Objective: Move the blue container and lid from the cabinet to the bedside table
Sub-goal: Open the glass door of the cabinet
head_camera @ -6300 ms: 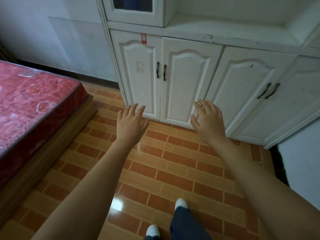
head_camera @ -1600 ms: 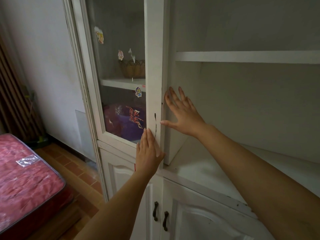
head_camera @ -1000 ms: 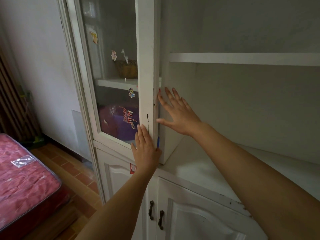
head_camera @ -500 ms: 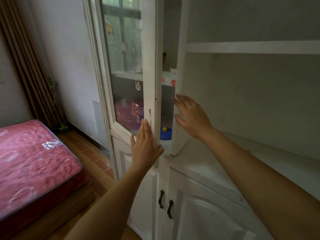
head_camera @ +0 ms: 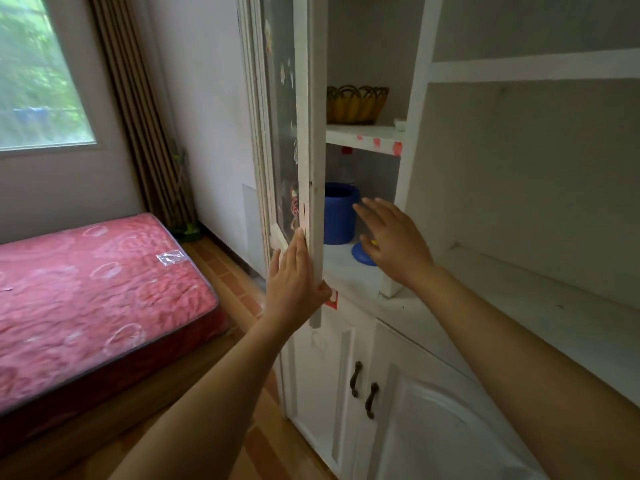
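Note:
A blue container [head_camera: 338, 213] stands upright on the lower shelf inside the white cabinet [head_camera: 414, 140]. Its blue lid [head_camera: 359, 257] with a yellow knob lies on the shelf just right of it, mostly hidden behind my right hand [head_camera: 393, 239]. That hand hovers open, fingers spread, in the compartment's opening, close to the container without touching it. My left hand [head_camera: 294, 282] grips the free edge of the glass cabinet door [head_camera: 313, 161], thumb wrapped round it; the door stands swung out. No bedside table is in view.
A woven yellow basket [head_camera: 356, 103] sits on the shelf above. White shelves [head_camera: 533, 65] stretch to the right, and lower doors with dark handles [head_camera: 363, 388] are below. A red mattress [head_camera: 93, 289] lies at left, under a window [head_camera: 38, 74] with a brown curtain [head_camera: 145, 116].
The glass door has swung much further out under my left hand, uncovering the container and lid. My right hand has moved into the opening in front of the lid.

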The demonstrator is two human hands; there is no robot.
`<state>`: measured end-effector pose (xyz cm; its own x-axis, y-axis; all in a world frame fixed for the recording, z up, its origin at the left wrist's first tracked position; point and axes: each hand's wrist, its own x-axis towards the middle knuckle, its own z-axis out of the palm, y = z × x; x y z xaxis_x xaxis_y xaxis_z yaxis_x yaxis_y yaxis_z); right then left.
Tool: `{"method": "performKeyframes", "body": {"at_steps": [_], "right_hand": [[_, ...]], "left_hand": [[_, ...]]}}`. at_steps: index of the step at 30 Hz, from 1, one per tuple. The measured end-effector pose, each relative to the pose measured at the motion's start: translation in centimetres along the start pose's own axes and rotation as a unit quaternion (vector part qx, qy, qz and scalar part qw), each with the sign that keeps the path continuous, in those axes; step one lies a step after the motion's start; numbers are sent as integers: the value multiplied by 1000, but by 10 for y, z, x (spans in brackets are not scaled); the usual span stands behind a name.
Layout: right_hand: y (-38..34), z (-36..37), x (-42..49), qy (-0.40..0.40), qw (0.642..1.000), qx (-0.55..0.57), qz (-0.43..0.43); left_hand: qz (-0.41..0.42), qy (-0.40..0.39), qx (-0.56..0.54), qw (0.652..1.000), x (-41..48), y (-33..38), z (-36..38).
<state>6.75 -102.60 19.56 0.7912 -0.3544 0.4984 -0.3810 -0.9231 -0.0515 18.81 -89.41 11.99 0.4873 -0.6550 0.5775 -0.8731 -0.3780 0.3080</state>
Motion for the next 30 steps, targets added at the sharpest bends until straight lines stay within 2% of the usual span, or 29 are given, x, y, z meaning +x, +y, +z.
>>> {"method": "performKeyframes", "body": {"at_steps": [9,17,27,30], "right_hand": [[-23,27,-3,-61,997,49,-21],[-54,36,16,-40,993,82,-76],[-92,61,43,-30,984,119,-126],[-109,69,53,-41,982,120,-140]], "left_hand": [[17,17,36,999,-12,-31,-17],[40,60,40,997,-29,-62,-46],[-28,72,41,996,-48,-119,-79],[-17,90,38,995,-50,-132,-88]]}}
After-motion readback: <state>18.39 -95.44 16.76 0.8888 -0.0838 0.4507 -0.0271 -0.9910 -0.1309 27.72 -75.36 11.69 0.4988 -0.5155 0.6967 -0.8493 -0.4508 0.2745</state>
